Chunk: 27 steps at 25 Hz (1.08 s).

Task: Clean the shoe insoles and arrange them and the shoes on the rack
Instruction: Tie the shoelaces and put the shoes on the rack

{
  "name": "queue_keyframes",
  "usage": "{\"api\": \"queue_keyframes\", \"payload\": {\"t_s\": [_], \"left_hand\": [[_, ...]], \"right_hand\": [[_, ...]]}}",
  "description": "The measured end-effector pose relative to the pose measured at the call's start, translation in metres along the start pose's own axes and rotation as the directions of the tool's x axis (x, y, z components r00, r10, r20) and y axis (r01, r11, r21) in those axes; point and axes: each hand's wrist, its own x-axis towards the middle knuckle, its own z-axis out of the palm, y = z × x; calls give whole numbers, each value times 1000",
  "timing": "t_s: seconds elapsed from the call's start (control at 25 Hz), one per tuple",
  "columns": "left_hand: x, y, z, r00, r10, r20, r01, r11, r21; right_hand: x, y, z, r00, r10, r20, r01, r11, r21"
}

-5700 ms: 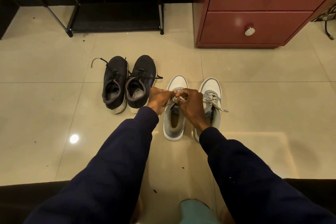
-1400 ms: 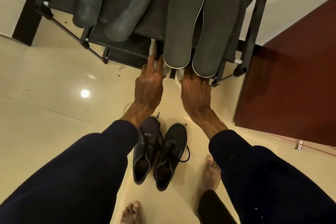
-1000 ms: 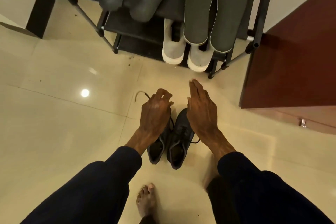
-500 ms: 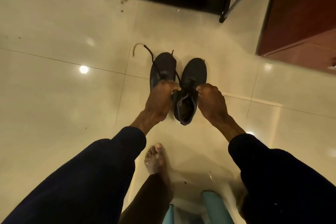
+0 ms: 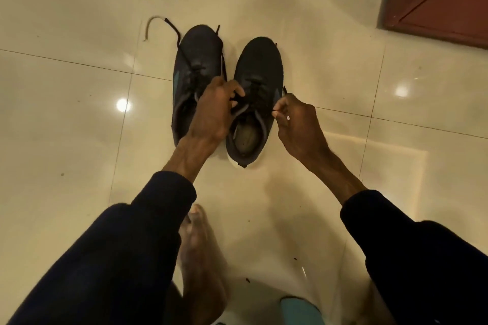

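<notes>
Left hand and right hand, fingers curled, pinching the limp laces of the right black shoe on the floor. Probably light and soft-walled; better lifted by the stiffer heel collar. Just beyond and beside it, the left black shoe

Dark navy long sleeves, bare foot
</notes>
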Motion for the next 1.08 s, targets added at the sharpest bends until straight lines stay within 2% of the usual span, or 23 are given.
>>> {"api": "queue_keyframes", "payload": {"t_s": [0.08,0.24,0.32,0.4,0.48,0.64,0.72,0.8,0.88,0.96,1.0,1.08], "left_hand": [[-14,5,14,1000,-6,-23,4,996,-84],[-48,30,55,997,52,-48,-51,998,32],[-57,48,61,999,12,44,-9,998,-67],[-58,60,57,965,-84,248,130,976,-175],[-52,70,50,917,-134,375,203,967,-152],[-45,103,34,843,-108,526,110,994,28],[-42,113,29,817,-70,573,70,997,22],[-51,123,21,827,26,562,10,998,-61],[-56,128,19,870,54,490,67,971,-228],[-65,135,26,926,106,363,42,925,-378],[-64,139,30,953,116,280,25,891,-453],[-68,140,44,976,65,208,77,789,-609]], "right_hand": [[-10,13,-10,999,37,23,-38,998,44],[-33,43,-31,977,151,150,-148,989,-30],[-42,55,-49,952,212,222,-196,976,-89],[-47,63,-69,919,246,307,-202,965,-170],[-47,64,-92,905,244,349,-167,957,-236],[-47,50,-130,909,195,369,-83,951,-296],[-53,46,-145,901,228,370,-94,934,-345],[-68,42,-156,938,208,276,-97,924,-369],[-82,37,-158,980,170,107,-143,964,-222],[-106,31,-151,984,179,-8,-178,981,79],[-112,24,-145,982,180,-52,-163,957,239],[-120,20,-135,964,249,-88,-165,828,536]]}}
